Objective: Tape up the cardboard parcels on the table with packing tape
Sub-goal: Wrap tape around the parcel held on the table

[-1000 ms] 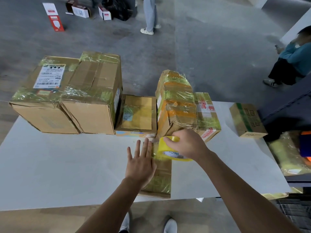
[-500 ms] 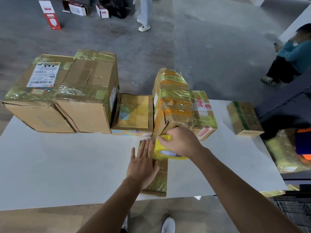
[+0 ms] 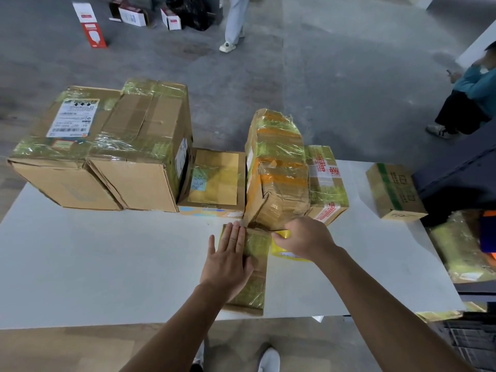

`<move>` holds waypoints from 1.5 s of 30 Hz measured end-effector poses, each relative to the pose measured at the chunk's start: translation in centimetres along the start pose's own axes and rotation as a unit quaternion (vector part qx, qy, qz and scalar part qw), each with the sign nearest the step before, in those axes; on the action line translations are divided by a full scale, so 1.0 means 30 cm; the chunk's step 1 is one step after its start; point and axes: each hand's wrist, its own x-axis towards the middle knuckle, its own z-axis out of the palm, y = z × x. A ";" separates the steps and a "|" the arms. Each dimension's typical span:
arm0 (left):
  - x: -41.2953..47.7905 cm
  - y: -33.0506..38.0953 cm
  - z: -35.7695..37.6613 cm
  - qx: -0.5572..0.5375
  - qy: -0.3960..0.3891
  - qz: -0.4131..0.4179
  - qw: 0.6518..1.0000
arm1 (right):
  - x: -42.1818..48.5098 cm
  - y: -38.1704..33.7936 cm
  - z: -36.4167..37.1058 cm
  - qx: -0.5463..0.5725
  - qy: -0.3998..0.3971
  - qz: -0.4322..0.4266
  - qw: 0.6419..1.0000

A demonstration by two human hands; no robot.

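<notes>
A long flat cardboard parcel (image 3: pixel 255 280), partly wrapped in yellowish tape, lies on the white table (image 3: pixel 107 264) near its front edge. My left hand (image 3: pixel 228 259) presses flat on its left half with straight fingers. My right hand (image 3: pixel 303 237) grips a yellow roll of packing tape (image 3: pixel 284 251) just off the parcel's far right corner. Behind stands a row of taped parcels: two large boxes (image 3: pixel 134 157), a low flat box (image 3: pixel 214 181), a tall crumpled parcel (image 3: pixel 276 167) and a red-printed box (image 3: pixel 327 183).
A small green-striped box (image 3: pixel 394 191) sits at the table's right edge. Taped bundles (image 3: pixel 456 242) lie on a dark stand to the right. Beyond the table, one person stands (image 3: pixel 233 22), another crouches (image 3: pixel 469 98), and small cartons (image 3: pixel 134 16) sit on the floor.
My right hand has carried the tape roll to the right, off the parcel's far end. My left hand has slid forward along the parcel's top.
</notes>
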 end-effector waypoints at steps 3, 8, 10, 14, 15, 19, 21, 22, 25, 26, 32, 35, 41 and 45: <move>-0.001 0.003 -0.006 -0.001 -0.009 0.000 1.000 | 0.003 0.002 0.024 0.010 -0.013 0.018 1.000; 0.004 0.013 -0.022 0.038 -0.031 -0.022 0.999 | 0.011 0.002 0.033 0.028 -0.038 0.017 0.999; 0.001 0.050 -0.030 0.061 -0.032 -0.041 0.997 | 0.010 -0.002 0.033 0.014 -0.043 0.009 0.999; -0.008 0.161 -0.021 0.040 -0.051 -0.015 0.998 | 0.001 0.001 0.036 0.022 -0.036 0.001 0.999; -0.010 0.171 -0.015 0.036 -0.039 -0.009 0.999 | -0.004 0.004 0.042 0.028 -0.031 0.000 0.999; -0.012 0.174 0.017 0.064 -0.025 -0.011 0.998 | -0.010 0.019 0.074 0.030 -0.019 0.013 0.999; -0.009 0.178 0.011 0.070 -0.022 -0.008 0.997 | 0.005 0.032 0.098 -0.001 -0.033 0.003 0.999; -0.006 0.178 0.012 0.070 -0.025 -0.005 0.997 | 0.011 0.036 0.108 -0.002 -0.041 0.004 0.999; -0.007 0.173 0.002 0.077 -0.025 0.004 0.997 | 0.016 0.038 0.144 0.019 -0.055 0.010 0.998; -0.008 0.171 -0.005 0.085 -0.022 0.011 0.996 | 0.012 0.034 0.154 0.036 -0.053 0.017 0.998; -0.017 0.094 -0.036 0.110 -0.063 0.073 0.989 | -0.034 0.048 0.170 0.170 -0.043 0.017 0.984; -0.008 0.055 -0.037 0.134 -0.050 0.104 0.984 | -0.059 0.056 0.174 0.252 -0.037 0.017 0.967; -0.036 0.197 -0.036 0.088 -0.045 0.020 0.995 | -0.062 0.050 0.181 0.157 0.009 0.009 0.987; -0.047 0.262 -0.033 0.065 -0.028 0.026 0.997 | -0.076 0.063 0.186 0.150 0.023 0.014 0.988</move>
